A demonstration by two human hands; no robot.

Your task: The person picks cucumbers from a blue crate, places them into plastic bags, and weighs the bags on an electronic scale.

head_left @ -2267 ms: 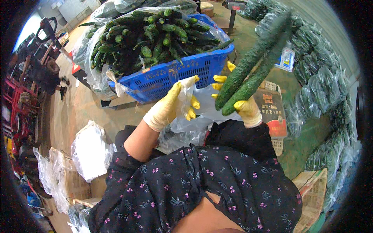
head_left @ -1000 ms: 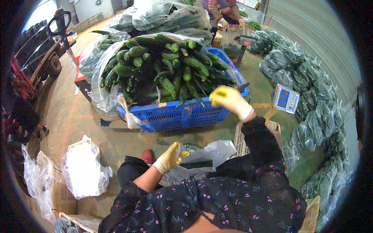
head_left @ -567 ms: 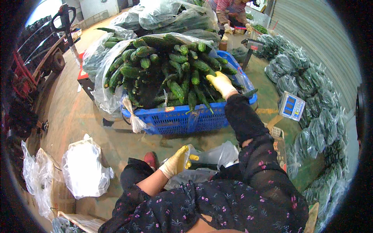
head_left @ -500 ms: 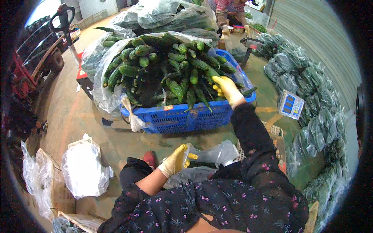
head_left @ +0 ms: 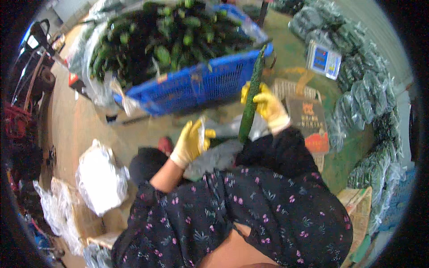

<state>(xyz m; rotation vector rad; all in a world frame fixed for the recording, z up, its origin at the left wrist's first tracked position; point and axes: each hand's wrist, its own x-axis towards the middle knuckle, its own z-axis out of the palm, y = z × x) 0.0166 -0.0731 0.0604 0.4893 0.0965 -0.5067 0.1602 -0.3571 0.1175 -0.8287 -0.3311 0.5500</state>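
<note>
- Head view, right hand: the yellow-gloved right hand [head_left: 268, 105] grips one long green cucumber [head_left: 249, 112]. Its fingers and thumb are closed around the middle of the cucumber.
- Head view, cucumber position: the cucumber stands steeply tilted. Its upper end overlaps the corner of the blue crate [head_left: 192, 89] in the picture; contact cannot be confirmed. Its lower end points toward the lap.
- Head view, left hand: the gloved left hand [head_left: 188, 144] appears to pinch the edge of a clear bag [head_left: 219, 156] between bent fingers and thumb. Motion blur hides how firmly it is held.
- Head view, bag: the film lies loosely over the lap, its mouth not tied. A dark green shape shows under it, probably a cucumber; the count cannot be told.
- Head view, done: filled bags [head_left: 363, 103] line the right side, judged to be finished units. The bag at the lap appears only partly filled.
- Head view, left: the gripped cucumber is outside the bag. Loose cucumbers [head_left: 165, 38] are heaped high in the crate, so much of this batch appears unhandled.
</note>
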